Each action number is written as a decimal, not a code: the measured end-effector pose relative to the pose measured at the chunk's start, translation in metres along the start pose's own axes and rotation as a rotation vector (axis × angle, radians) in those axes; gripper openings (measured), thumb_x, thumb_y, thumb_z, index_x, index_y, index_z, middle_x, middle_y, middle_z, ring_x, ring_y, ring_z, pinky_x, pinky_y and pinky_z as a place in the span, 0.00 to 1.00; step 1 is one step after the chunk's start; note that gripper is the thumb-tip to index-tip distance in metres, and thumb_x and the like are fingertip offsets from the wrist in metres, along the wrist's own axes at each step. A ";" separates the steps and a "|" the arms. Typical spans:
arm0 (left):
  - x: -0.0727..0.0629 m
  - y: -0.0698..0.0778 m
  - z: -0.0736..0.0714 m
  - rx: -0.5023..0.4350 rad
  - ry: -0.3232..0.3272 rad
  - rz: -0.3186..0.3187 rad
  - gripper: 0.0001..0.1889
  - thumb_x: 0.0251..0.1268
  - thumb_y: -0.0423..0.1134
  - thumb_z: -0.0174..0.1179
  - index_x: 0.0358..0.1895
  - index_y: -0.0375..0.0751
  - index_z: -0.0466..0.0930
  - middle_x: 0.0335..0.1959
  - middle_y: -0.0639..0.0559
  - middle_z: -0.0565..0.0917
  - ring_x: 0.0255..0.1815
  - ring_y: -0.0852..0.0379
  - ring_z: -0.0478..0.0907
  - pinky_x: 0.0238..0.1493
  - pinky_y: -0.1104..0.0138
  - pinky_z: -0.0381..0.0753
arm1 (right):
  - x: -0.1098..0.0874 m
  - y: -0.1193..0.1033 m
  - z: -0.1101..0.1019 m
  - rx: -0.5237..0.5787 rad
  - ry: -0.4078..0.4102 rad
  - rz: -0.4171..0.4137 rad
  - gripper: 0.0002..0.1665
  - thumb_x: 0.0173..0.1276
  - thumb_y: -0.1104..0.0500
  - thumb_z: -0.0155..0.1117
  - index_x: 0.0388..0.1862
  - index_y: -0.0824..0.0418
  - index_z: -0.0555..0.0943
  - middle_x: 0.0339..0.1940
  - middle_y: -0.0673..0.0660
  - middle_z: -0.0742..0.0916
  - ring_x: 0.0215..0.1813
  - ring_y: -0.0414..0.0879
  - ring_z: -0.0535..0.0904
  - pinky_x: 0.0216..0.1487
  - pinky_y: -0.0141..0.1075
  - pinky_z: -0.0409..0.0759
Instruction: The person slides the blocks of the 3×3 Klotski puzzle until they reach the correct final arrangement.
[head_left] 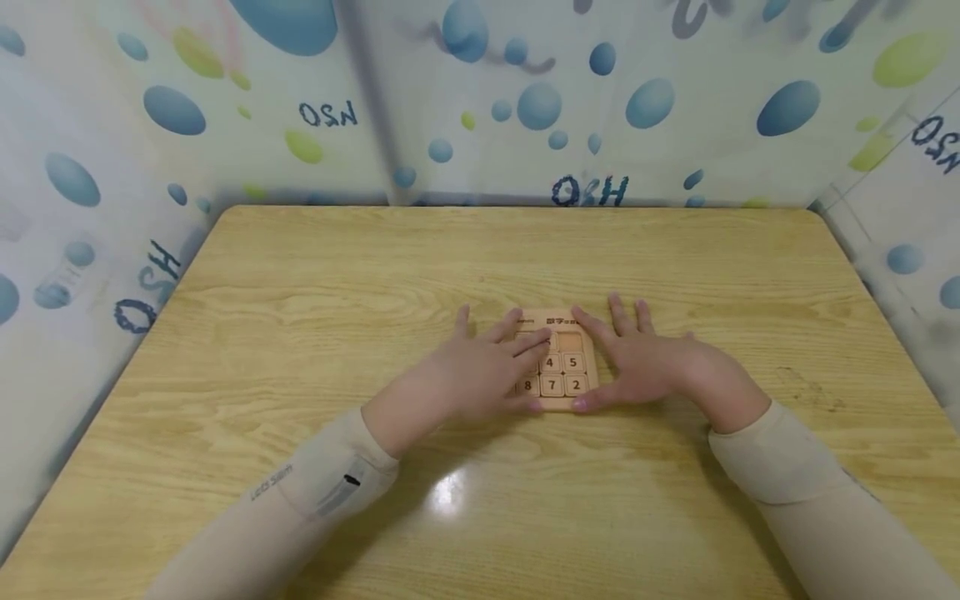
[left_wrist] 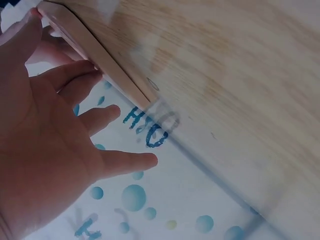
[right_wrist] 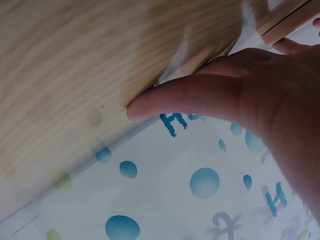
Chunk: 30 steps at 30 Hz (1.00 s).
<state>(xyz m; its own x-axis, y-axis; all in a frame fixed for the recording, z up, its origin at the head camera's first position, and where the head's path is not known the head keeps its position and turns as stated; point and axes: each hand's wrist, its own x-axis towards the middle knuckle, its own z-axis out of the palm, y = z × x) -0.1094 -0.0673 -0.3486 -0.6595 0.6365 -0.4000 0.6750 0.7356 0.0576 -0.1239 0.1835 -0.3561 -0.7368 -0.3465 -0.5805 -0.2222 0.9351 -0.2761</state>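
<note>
A wooden number slide puzzle (head_left: 558, 403) lies on the table between both hands. Its tiles 4, 5, 8, 7 and 2 show, and the slot at the upper right holds no tile. My left hand (head_left: 480, 375) covers the left tiles, thumb at the near edge and one finger at the far edge. Another of its fingertips rests on a top-row tile beside that slot. My right hand (head_left: 641, 367) braces the right side, index finger at the far corner and thumb at the near corner. In the left wrist view, the puzzle's side (left_wrist: 115, 70) meets the left fingertips.
The wood-grain table (head_left: 337, 275) extends around the puzzle on all sides. Behind its far edge stands a wall (head_left: 480, 117) with blue and green drops and H2O lettering. Similar printed walls flank the left and right.
</note>
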 end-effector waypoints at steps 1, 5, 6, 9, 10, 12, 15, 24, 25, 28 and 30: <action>0.000 0.001 0.001 0.009 0.005 0.007 0.46 0.76 0.75 0.43 0.89 0.60 0.45 0.90 0.65 0.42 0.92 0.46 0.33 0.80 0.22 0.40 | 0.000 0.000 0.000 0.000 -0.001 -0.001 0.80 0.53 0.11 0.63 0.90 0.36 0.30 0.88 0.70 0.28 0.85 0.80 0.24 0.57 0.96 0.38; 0.003 0.011 0.000 0.030 0.012 0.062 0.46 0.76 0.75 0.43 0.89 0.61 0.42 0.90 0.66 0.41 0.92 0.47 0.32 0.79 0.22 0.41 | -0.001 0.001 -0.001 0.006 -0.004 -0.004 0.80 0.53 0.11 0.62 0.90 0.36 0.30 0.87 0.69 0.28 0.85 0.80 0.23 0.57 0.96 0.38; 0.003 0.013 0.000 0.034 0.009 0.076 0.46 0.77 0.75 0.43 0.89 0.62 0.42 0.90 0.67 0.41 0.92 0.48 0.32 0.79 0.22 0.41 | -0.001 0.001 -0.001 0.009 -0.004 -0.004 0.80 0.53 0.11 0.62 0.89 0.35 0.30 0.87 0.69 0.28 0.85 0.80 0.23 0.57 0.96 0.37; 0.004 0.020 -0.003 0.048 -0.006 0.100 0.45 0.77 0.75 0.43 0.89 0.62 0.45 0.90 0.67 0.43 0.92 0.49 0.32 0.79 0.22 0.40 | -0.001 0.001 -0.002 0.015 -0.004 -0.005 0.80 0.53 0.10 0.62 0.89 0.34 0.29 0.88 0.68 0.28 0.85 0.80 0.23 0.57 0.96 0.37; 0.004 0.022 -0.003 0.058 -0.009 0.103 0.44 0.77 0.75 0.42 0.88 0.62 0.46 0.90 0.67 0.43 0.92 0.49 0.32 0.79 0.22 0.40 | -0.001 0.002 -0.002 0.017 -0.005 -0.005 0.80 0.53 0.10 0.62 0.89 0.34 0.29 0.88 0.68 0.28 0.85 0.80 0.22 0.57 0.96 0.37; 0.004 0.023 -0.005 0.069 -0.006 0.096 0.45 0.76 0.76 0.43 0.88 0.62 0.47 0.90 0.67 0.45 0.92 0.49 0.33 0.79 0.22 0.41 | -0.001 0.002 -0.002 0.016 -0.005 -0.004 0.80 0.52 0.10 0.62 0.89 0.34 0.29 0.88 0.68 0.28 0.85 0.80 0.22 0.57 0.96 0.37; 0.007 0.022 -0.007 0.064 0.007 0.088 0.45 0.76 0.75 0.44 0.88 0.61 0.47 0.90 0.66 0.46 0.92 0.49 0.35 0.79 0.22 0.42 | -0.001 0.002 -0.003 0.016 -0.006 -0.002 0.80 0.52 0.10 0.62 0.89 0.35 0.30 0.88 0.68 0.28 0.85 0.80 0.22 0.57 0.96 0.37; 0.027 0.010 -0.012 0.059 -0.004 0.055 0.44 0.77 0.75 0.44 0.88 0.61 0.48 0.90 0.67 0.46 0.92 0.48 0.34 0.79 0.21 0.42 | -0.001 0.003 -0.002 0.024 -0.010 -0.001 0.80 0.53 0.10 0.62 0.89 0.35 0.30 0.87 0.68 0.27 0.85 0.80 0.21 0.57 0.96 0.36; 0.027 0.010 -0.012 0.073 -0.007 0.056 0.44 0.77 0.75 0.44 0.88 0.62 0.49 0.90 0.67 0.45 0.92 0.48 0.34 0.79 0.21 0.42 | -0.001 0.003 -0.002 0.022 -0.011 -0.001 0.80 0.53 0.10 0.62 0.89 0.35 0.30 0.87 0.68 0.27 0.85 0.80 0.21 0.57 0.96 0.36; 0.021 0.016 -0.012 0.094 -0.009 0.077 0.43 0.77 0.75 0.43 0.88 0.63 0.51 0.90 0.68 0.46 0.92 0.49 0.34 0.80 0.22 0.44 | -0.001 0.003 -0.001 0.024 -0.011 -0.004 0.79 0.53 0.11 0.63 0.89 0.35 0.30 0.87 0.68 0.27 0.85 0.80 0.21 0.56 0.96 0.36; 0.014 0.021 -0.010 0.111 -0.009 0.103 0.42 0.78 0.75 0.41 0.88 0.64 0.51 0.90 0.68 0.46 0.92 0.50 0.34 0.79 0.22 0.44 | 0.000 0.002 0.000 0.023 -0.010 -0.006 0.79 0.53 0.11 0.63 0.89 0.35 0.30 0.87 0.68 0.27 0.85 0.80 0.21 0.57 0.96 0.36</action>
<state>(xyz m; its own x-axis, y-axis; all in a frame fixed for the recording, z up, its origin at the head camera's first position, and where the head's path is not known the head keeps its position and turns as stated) -0.1074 -0.0404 -0.3435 -0.5818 0.7049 -0.4057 0.7719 0.6358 -0.0024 -0.1247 0.1858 -0.3565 -0.7291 -0.3531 -0.5863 -0.2116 0.9310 -0.2975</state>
